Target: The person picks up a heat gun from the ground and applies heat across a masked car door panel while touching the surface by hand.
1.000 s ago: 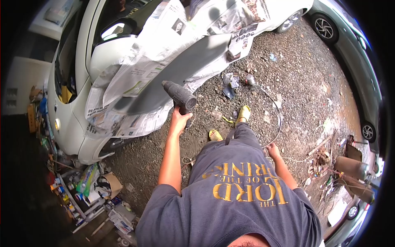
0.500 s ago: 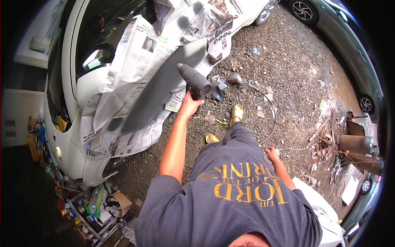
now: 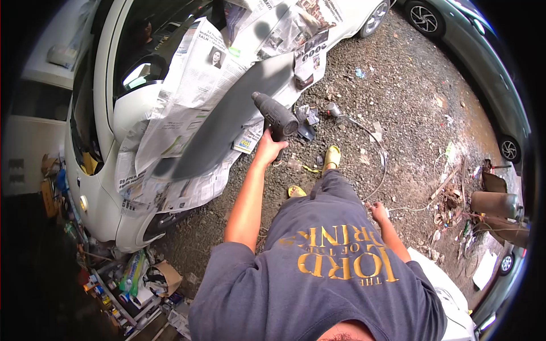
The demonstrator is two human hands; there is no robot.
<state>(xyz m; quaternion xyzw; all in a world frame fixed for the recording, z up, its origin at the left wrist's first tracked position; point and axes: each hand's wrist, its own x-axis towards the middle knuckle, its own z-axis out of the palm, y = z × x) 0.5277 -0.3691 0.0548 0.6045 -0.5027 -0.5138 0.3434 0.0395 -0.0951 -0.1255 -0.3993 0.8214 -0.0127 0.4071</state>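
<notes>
The left hand is closed around the handle of a dark heat gun, fingers wrapped and no gap showing in the grip. The tool is held up beside a smooth grey panel, its nozzle angled toward that surface; whether it is blowing cannot be told, nor can the exact gap to the panel.

If it is hot, lingering over one spot could blister the grey coat, and a dip of the wrist could let the nozzle scrape it. The newspaper sheets around the panel are the other weak point — hot air aimed at a loose edge could lift or scorch them.

The right hand hangs low beside the thigh, fingers partly curled. A pale cord runs up close to it, but I cannot tell whether the fingers grip it.

Farther out, yellow clogs stand on gravel, with a curved hose just beyond — a foot caught in it could jerk the arms. The papered white car fills the left; a grey-green car is parked well apart at the right.
</notes>
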